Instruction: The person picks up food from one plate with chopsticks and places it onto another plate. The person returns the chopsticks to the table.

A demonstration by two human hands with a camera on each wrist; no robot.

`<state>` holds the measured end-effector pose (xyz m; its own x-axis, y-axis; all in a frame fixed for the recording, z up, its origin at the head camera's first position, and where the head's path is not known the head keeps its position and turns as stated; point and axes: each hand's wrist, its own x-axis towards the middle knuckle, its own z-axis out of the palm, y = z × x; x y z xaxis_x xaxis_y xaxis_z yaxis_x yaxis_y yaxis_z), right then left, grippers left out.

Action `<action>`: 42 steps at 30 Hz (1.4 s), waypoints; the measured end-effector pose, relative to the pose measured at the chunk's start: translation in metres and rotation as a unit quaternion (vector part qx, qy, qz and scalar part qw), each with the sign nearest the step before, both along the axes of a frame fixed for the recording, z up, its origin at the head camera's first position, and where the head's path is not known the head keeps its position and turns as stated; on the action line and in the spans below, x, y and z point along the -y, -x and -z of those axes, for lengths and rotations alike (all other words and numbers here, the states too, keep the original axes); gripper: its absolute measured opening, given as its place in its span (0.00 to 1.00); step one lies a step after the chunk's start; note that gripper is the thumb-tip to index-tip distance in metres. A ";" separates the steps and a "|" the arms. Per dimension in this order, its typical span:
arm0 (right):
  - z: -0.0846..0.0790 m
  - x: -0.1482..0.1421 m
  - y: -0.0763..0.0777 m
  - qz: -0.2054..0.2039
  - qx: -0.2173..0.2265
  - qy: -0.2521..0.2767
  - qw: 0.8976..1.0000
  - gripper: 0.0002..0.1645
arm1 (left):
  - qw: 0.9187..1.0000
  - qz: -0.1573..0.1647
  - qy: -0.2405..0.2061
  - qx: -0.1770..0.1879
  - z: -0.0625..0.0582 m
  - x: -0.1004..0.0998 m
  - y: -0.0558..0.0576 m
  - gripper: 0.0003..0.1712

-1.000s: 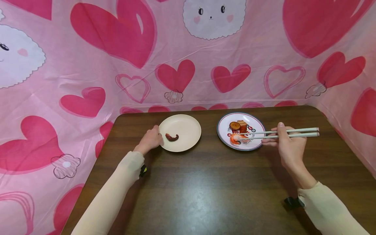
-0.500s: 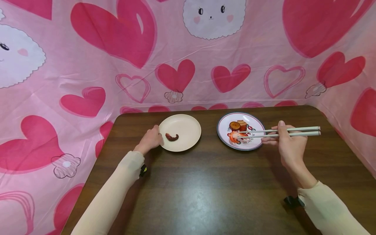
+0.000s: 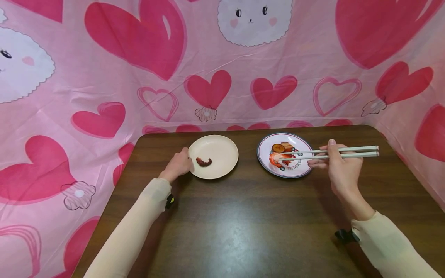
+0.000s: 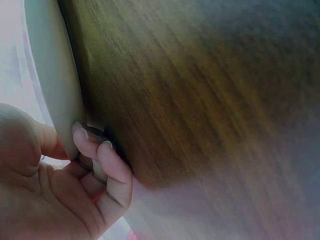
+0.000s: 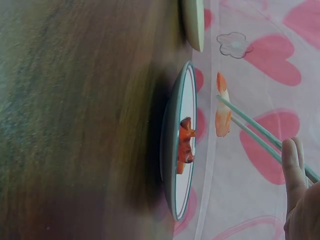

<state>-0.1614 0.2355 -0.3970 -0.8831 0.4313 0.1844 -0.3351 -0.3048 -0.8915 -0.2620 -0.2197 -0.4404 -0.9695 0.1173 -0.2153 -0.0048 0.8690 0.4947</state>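
Note:
My left hand (image 3: 177, 165) holds the left rim of a cream plate (image 3: 224, 150), thumb on top and fingers curled underneath, as the left wrist view shows. On that plate lies a dark red curled food piece (image 3: 203, 162). In my right hand (image 3: 344, 170) is a pair of pale chopsticks (image 3: 368, 149). Their tips pinch an orange-and-white shrimp (image 5: 223, 112), which hangs above a white plate with a blue rim (image 3: 269, 142). On this plate sit a round brown slice (image 3: 278, 148), a layered brown piece (image 3: 288, 146) and a red-orange piece (image 5: 186, 142).
Both plates stand near the far edge of a dark wooden table (image 3: 222, 216), with a gap between them. A pink cloth with hearts (image 3: 240, 58) hangs behind and at the sides. A dark band (image 3: 347, 236) shows at the right wrist.
The chopsticks and shrimp have risen slightly and shifted a little left above the white plate. My left hand and the cream plate stay in place.

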 end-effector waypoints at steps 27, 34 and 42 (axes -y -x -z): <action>-0.012 0.014 0.009 -0.007 -0.009 -0.009 1.000 0.18 | 1.000 -0.001 -0.004 0.000 -0.002 0.003 0.002 0.23; -0.012 0.019 0.010 -0.009 -0.014 -0.002 1.000 0.18 | 1.000 -0.002 -0.005 0.009 -0.005 0.003 0.000 0.25; -0.013 0.025 0.012 -0.014 -0.027 0.002 1.000 0.17 | 1.000 -0.005 -0.001 0.012 -0.007 0.002 0.000 0.25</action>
<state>-0.1736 0.2109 -0.3839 -0.8840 0.4067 0.2308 -0.3740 -0.3188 -0.8709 -0.2617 -0.2220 -0.4334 -0.9653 0.1082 -0.2377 -0.0250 0.8678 0.4963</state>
